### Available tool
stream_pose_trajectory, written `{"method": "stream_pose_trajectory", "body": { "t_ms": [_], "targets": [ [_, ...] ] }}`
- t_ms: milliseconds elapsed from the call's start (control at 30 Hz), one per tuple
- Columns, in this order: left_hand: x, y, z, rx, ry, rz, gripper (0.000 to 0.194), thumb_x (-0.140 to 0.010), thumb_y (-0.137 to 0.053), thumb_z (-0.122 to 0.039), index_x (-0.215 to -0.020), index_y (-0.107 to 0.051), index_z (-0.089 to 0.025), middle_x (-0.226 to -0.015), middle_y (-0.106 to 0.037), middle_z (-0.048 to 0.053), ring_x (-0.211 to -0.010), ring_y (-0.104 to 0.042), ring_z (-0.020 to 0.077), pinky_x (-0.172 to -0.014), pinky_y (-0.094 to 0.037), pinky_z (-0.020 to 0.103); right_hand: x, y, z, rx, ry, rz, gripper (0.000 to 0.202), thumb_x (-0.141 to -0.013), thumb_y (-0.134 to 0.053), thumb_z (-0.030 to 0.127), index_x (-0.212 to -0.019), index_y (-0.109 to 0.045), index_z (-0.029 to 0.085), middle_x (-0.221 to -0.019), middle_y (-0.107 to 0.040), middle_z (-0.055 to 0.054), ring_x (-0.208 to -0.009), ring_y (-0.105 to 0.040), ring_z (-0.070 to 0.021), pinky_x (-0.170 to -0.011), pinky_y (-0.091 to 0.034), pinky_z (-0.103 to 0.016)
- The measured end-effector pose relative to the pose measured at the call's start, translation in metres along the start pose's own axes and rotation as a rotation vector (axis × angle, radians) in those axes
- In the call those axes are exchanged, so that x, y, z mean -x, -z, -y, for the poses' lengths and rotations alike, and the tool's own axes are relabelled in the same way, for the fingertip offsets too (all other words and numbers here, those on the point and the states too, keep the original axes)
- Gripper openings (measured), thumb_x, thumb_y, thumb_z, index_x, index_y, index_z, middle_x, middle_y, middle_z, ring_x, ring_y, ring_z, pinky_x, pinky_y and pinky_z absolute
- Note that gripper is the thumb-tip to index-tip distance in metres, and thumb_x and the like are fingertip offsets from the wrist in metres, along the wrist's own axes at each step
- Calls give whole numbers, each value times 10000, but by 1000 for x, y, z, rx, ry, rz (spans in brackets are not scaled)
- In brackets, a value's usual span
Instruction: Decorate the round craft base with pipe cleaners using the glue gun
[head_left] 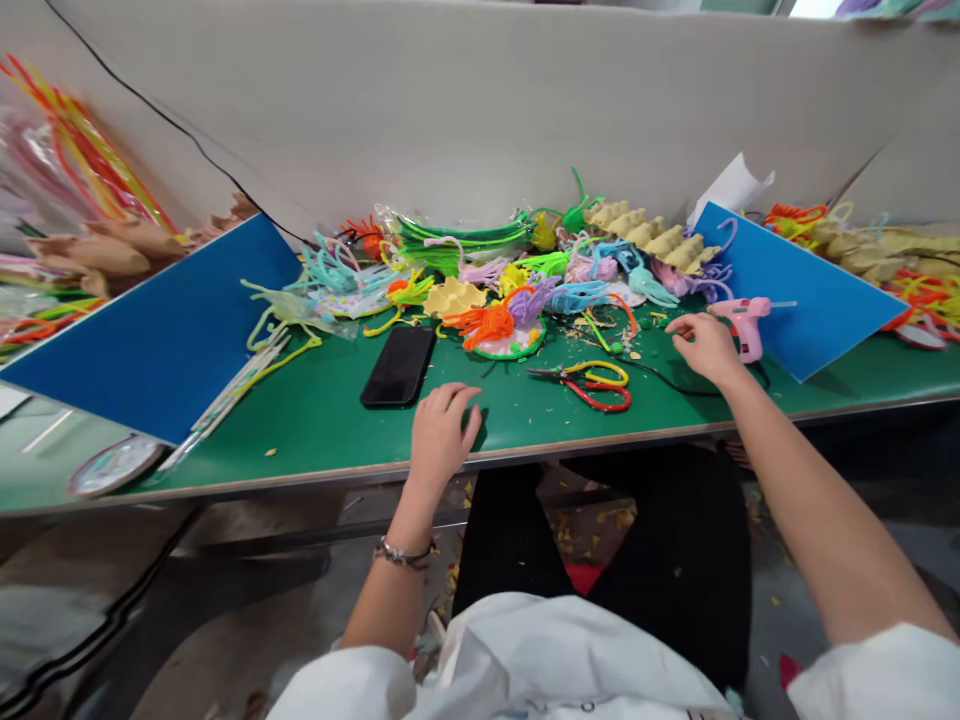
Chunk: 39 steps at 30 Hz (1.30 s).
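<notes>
My left hand (442,428) rests on the green table near its front edge, fingers apart and nothing held. Just behind it lies a black phone (399,366). My right hand (703,345) hovers at the right, fingers loosely curved with no object visible in them, close beside a pink glue gun (742,325). Between the hands lie scissors (589,384) with one yellow and one red handle. Beyond them a round white piece with a green rim (516,343) carries orange and purple pipe-cleaner bundles (487,322).
Blue boards stand at the left (165,330) and right (795,290). A pile of coloured pipe cleaners (465,235) and egg-carton pieces (652,235) runs along the back. A black cord (667,378) crosses the table at the right. Thin sticks (232,392) lean by the left board.
</notes>
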<state>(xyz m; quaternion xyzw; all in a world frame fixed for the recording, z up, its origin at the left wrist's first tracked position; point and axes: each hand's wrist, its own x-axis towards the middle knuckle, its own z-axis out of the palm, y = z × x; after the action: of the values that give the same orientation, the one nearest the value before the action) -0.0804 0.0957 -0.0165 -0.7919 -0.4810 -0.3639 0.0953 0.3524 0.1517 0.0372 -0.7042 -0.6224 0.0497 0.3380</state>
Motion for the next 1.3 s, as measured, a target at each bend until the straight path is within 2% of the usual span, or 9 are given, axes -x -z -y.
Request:
{"method": "stream_pose_trajectory", "body": {
  "t_ms": [133, 267, 367, 567, 833, 1000, 1133, 1300],
  "targets": [
    [6, 0, -1, -27, 7, -81, 213, -956, -486, -210, -970, -696, -175, -907, -715, 91, -862, -660, 224, -769, -468, 334, 26, 6, 32, -189, 85, -31, 129, -759, -610, 240, -852, -686, 192, -912, -684, -63, -801, -619, -179, -803, -529, -346],
    [9, -1, -3, -48, -4, -114, 212, -943, -484, -189, -867, -681, -185, -783, -711, 59, -720, -642, 190, -686, -447, 301, 54, 5, 54, -377, 100, 48, 176, -785, -605, 357, -864, -641, 204, -838, -666, -40, -756, -620, -168, -734, -530, -318],
    [10, -1, -4, -64, -7, -115, 218, -933, -480, -199, -833, -674, -193, -728, -701, 42, -633, -607, 174, -629, -422, 289, 64, 1, 62, -481, 114, 108, 228, -812, -589, 424, -882, -620, 209, -803, -639, -23, -694, -588, -151, -697, -514, -310],
    [9, 0, -3, -102, 28, -103, 240, -915, -456, -222, -786, -657, -201, -674, -688, 36, -585, -590, 168, -611, -434, 281, 52, -13, 70, -639, 178, 182, 221, -835, -549, 427, -872, -603, 216, -749, -566, 2, -713, -537, -142, -712, -469, -296],
    [7, 1, -2, -85, 175, -26, 219, -892, -457, -240, -801, -653, -201, -727, -708, 39, -633, -616, 159, -646, -462, 265, 40, -36, 77, -774, 216, 286, 277, -799, -597, 485, -863, -584, 216, -695, -521, 22, -619, -466, -116, -613, -415, -271],
    [1, 4, -3, 21, 206, 63, 222, -887, -449, -241, -823, -657, -196, -780, -715, 50, -672, -623, 163, -681, -483, 265, 41, -45, 82, -761, 204, 276, 297, -820, -571, 505, -896, -600, 220, -661, -504, 27, -587, -440, -117, -579, -383, -264],
    [-2, 2, -11, 123, 217, 140, 207, -882, -478, -239, -871, -680, -198, -852, -729, 53, -766, -656, 171, -748, -501, 271, 44, -48, 81, -698, 169, 242, 318, -842, -532, 527, -916, -604, 227, -578, -427, 53, -510, -360, -111, -513, -311, -261],
    [-4, -2, -13, 199, 328, 199, 242, -914, -477, -207, -1042, -680, -177, -884, -721, 46, -702, -635, 145, -722, -511, 269, 48, -42, 81, -601, 202, 336, 394, -792, -576, 562, -925, -664, 202, -520, -426, 67, -463, -333, -101, -482, -277, -254]
  ]
}}
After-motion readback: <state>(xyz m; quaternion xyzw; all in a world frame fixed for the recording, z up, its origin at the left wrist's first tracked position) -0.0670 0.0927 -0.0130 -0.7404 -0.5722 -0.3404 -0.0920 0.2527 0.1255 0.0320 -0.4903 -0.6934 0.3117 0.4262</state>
